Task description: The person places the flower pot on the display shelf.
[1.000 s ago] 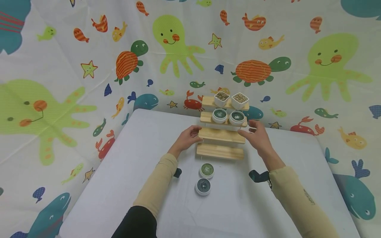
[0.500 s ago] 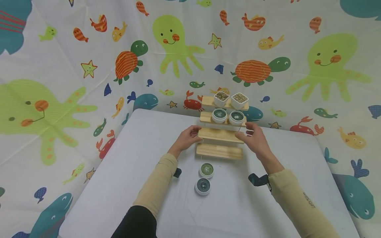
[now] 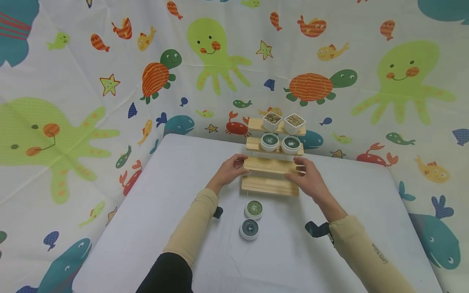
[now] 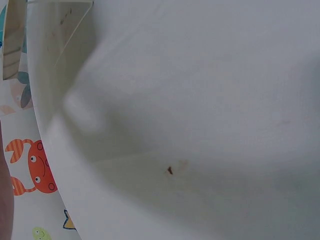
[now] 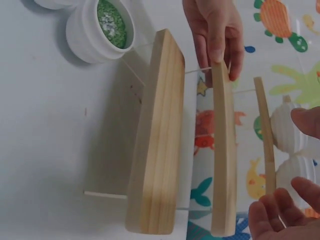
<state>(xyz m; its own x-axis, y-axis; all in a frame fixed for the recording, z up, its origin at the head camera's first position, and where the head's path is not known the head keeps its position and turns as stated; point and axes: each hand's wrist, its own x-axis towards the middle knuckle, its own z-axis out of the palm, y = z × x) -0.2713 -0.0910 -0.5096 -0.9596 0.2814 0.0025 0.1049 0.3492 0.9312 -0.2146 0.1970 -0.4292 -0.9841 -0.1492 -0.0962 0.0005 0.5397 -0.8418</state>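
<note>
I have the tiered wooden stand [image 3: 269, 186] on the white table [image 3: 286, 260], between two hands set apart. The left hand [image 3: 228, 171] grips the left end of its second-lowest plank [image 3: 269, 165], thumb toward the near edge; the right hand [image 3: 309, 178], thumb and fingers parted, reaches its right end, contact unclear to me.

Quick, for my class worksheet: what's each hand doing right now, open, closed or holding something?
Left hand: holding the left end of the second wooden shelf from the bottom.
Right hand: open, near that shelf's right end, nothing gripped.
</note>
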